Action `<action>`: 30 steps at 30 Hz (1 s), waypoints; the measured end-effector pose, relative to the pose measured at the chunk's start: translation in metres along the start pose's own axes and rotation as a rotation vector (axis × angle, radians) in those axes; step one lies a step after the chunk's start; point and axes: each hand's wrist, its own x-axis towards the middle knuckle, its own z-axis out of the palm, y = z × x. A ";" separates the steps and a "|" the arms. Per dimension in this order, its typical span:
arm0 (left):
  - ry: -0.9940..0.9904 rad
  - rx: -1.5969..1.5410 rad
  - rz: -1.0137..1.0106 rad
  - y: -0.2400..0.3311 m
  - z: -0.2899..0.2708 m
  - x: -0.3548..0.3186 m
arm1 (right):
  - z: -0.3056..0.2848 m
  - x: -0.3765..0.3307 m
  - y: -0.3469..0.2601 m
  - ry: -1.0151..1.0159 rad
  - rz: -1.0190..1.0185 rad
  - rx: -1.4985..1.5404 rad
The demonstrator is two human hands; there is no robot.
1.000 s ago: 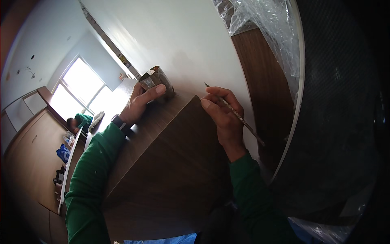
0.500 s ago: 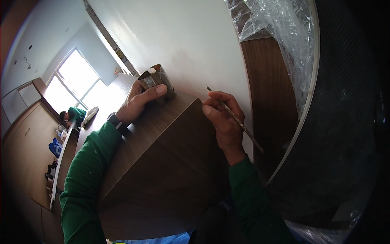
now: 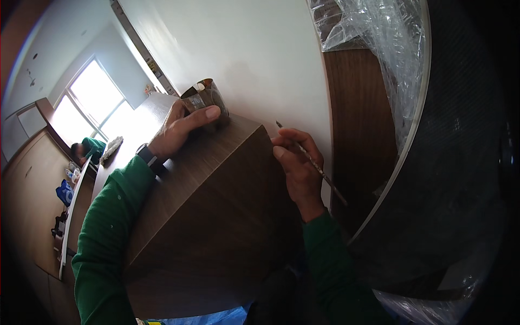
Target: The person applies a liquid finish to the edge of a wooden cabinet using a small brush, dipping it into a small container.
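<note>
At the corner of a wood-grain cabinet [image 3: 197, 165], a thin, speckled brush-like tool [image 3: 328, 180] is pinched between the thumb and curled fingers of the right hand [image 3: 299, 169], its dark tip directed upward. On the cabinet's top, a dark open-topped cup [image 3: 201, 97] is clasped by the left hand [image 3: 181, 132] — thumb laid across its side, fingers partly hidden. Both are backed by a white panel [image 3: 260, 59]; beyond, a person in green [image 3: 96, 150] is seen near a bright window [image 3: 97, 89].

1 head-worn fisheye camera, left of 2; faces down, near left hand [image 3: 174, 134] and right hand [image 3: 299, 174]. Window [image 3: 96, 89] lies far off, upper left.
</note>
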 end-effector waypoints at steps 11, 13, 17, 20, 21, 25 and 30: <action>-0.042 -0.008 0.073 0.017 0.009 -0.004 | -0.020 -0.029 0.016 0.086 0.059 -0.035; -0.031 -0.008 0.072 0.021 0.012 -0.005 | -0.018 -0.024 0.013 0.096 0.057 -0.025; -0.040 -0.009 0.054 0.013 0.010 -0.002 | -0.011 -0.013 0.012 0.130 0.045 -0.018; -0.030 -0.023 0.061 0.012 0.008 -0.001 | -0.004 -0.007 0.006 0.097 0.002 -0.080; -0.041 -0.031 0.065 0.014 0.008 -0.002 | -0.001 -0.007 0.002 0.099 0.008 -0.121; -0.058 -0.029 0.039 0.012 0.007 -0.002 | -0.008 -0.016 -0.001 0.079 -0.120 -0.234; -0.014 -0.014 0.015 0.014 0.007 -0.002 | -0.009 -0.023 -0.012 0.016 -0.270 -0.159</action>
